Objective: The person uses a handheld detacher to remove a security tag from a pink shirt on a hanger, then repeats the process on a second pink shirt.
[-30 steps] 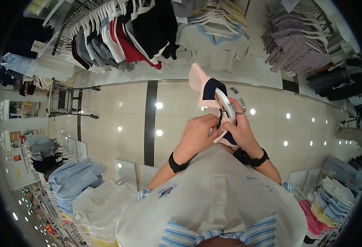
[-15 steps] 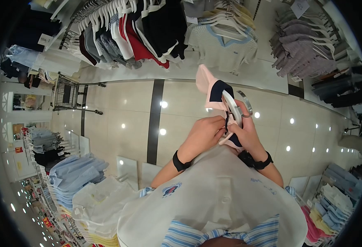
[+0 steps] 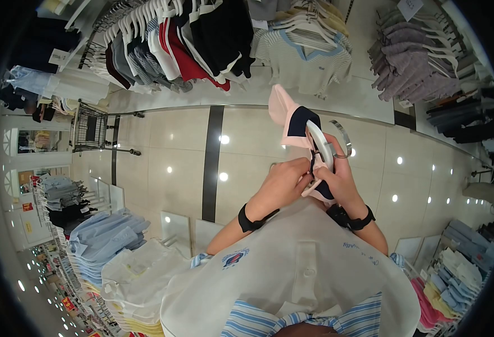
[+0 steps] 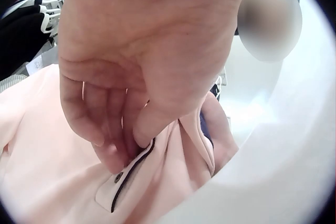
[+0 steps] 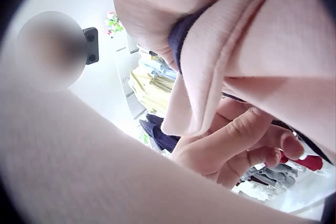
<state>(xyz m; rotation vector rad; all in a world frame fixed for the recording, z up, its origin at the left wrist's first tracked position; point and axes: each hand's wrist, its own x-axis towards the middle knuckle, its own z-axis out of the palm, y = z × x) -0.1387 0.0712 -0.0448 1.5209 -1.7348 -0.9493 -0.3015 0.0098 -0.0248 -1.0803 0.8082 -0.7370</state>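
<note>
Pinching the placket of a pink polo shirt (image 3: 281, 108) just above a small button (image 4: 118, 178), the left hand (image 3: 281, 185) has thumb and fingers (image 4: 79, 113) tight on the cloth. The right hand (image 3: 341, 178) curls its fingers round the white hanger (image 3: 319, 140), holding the shirt chest-high over the shop floor (image 3: 174, 163). The shirt seems already hung, with the placket being fastened. Whether that button is through its hole cannot be told.
</note>
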